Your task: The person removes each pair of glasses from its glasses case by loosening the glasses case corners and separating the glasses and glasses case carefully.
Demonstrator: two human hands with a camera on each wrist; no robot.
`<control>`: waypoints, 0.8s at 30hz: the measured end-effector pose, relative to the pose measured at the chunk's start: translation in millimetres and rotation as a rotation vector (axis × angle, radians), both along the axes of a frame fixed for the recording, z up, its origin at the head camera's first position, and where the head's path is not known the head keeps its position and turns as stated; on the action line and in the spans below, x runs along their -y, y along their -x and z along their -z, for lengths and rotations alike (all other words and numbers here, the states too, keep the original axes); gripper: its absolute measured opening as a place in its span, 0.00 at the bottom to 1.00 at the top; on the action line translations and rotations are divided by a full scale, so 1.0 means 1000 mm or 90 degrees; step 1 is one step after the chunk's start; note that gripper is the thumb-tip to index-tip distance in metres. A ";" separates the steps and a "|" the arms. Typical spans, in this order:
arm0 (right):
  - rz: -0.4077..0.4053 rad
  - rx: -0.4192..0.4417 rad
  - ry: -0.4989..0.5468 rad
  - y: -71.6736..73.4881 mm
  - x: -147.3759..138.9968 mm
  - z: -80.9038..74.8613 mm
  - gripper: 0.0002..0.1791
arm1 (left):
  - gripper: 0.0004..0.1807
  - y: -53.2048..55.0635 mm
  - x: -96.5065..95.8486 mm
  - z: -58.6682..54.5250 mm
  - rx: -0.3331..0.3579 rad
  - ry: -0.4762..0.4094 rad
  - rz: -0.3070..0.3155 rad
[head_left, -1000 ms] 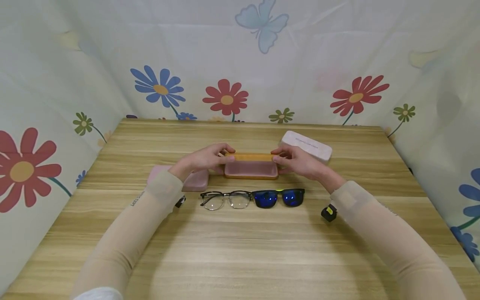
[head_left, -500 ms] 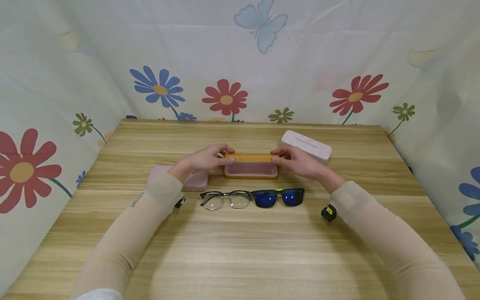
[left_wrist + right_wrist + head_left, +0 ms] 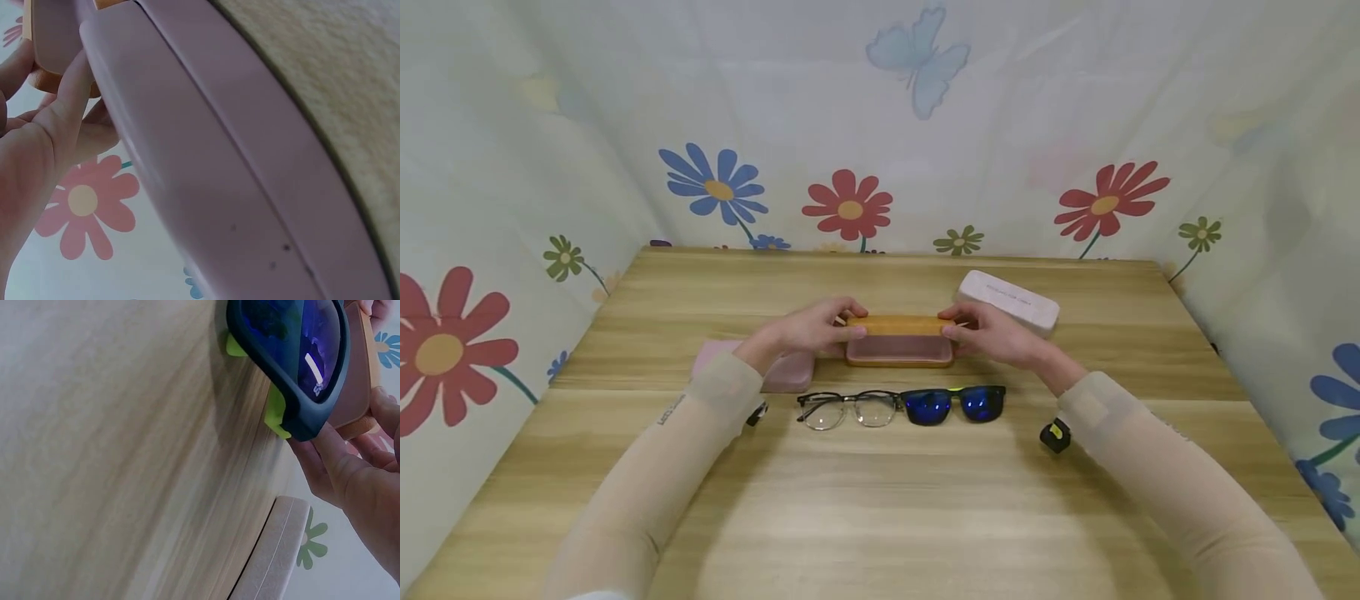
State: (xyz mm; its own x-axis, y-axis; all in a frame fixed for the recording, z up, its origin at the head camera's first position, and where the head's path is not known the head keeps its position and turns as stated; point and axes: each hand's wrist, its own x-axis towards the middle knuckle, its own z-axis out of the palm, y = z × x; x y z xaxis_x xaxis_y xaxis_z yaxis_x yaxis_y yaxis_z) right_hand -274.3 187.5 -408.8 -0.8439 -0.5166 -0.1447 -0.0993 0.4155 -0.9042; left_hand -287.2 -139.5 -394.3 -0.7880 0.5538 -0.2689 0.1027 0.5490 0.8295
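Observation:
An orange glasses case (image 3: 901, 326) with a pink lining (image 3: 899, 348) stands part-way open on the table. My left hand (image 3: 815, 327) grips its lid at the left end, thumb in front and fingers behind. At the right end my right hand (image 3: 996, 335) holds the lid the same way. The left wrist view shows the lid's corner (image 3: 47, 80) between thumb and fingers. In front of the case lie clear eyeglasses (image 3: 847, 409) with dark upper rims and, beside them, black sunglasses (image 3: 953, 405) with blue lenses.
A pink glasses case (image 3: 788, 372) lies at the left, partly hidden by my left arm. Behind my right hand a pale shut glasses case (image 3: 1009, 298) sits at an angle. The wooden table (image 3: 880, 517) ends at a flowered curtain (image 3: 760, 100).
The orange lid has tipped slightly toward me, so less of the pink lining shows. Both hands keep their hold. The head view has tilted up a little.

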 end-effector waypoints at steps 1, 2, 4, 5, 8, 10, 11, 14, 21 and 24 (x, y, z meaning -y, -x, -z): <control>-0.004 -0.001 0.001 -0.001 0.001 0.000 0.22 | 0.24 -0.001 0.000 0.000 0.002 0.002 0.000; -0.007 -0.002 0.003 -0.002 0.001 0.000 0.23 | 0.24 -0.002 0.000 0.001 0.003 0.002 0.000; -0.009 0.000 0.008 -0.003 0.002 0.001 0.23 | 0.24 -0.004 0.000 0.001 0.006 0.000 -0.004; -0.008 -0.001 0.009 -0.003 0.002 0.001 0.23 | 0.24 -0.004 0.000 0.001 0.008 -0.003 -0.005; -0.004 0.000 0.009 -0.003 0.001 0.000 0.23 | 0.24 -0.004 -0.001 0.000 0.004 -0.008 -0.002; -0.003 0.001 0.009 -0.003 0.000 0.000 0.23 | 0.24 -0.004 -0.002 0.000 0.002 -0.005 -0.001; -0.004 0.001 0.007 -0.003 0.000 0.000 0.23 | 0.24 -0.004 -0.002 0.000 0.000 -0.001 0.001; -0.006 -0.005 0.005 -0.002 0.000 0.001 0.23 | 0.23 -0.004 -0.001 0.001 -0.006 0.005 0.004; -0.007 -0.046 -0.028 -0.002 -0.001 0.001 0.24 | 0.23 -0.004 -0.003 0.000 -0.010 0.009 0.004; -0.012 -0.075 -0.054 -0.003 -0.001 0.000 0.24 | 0.23 -0.003 -0.003 0.000 -0.019 0.021 0.007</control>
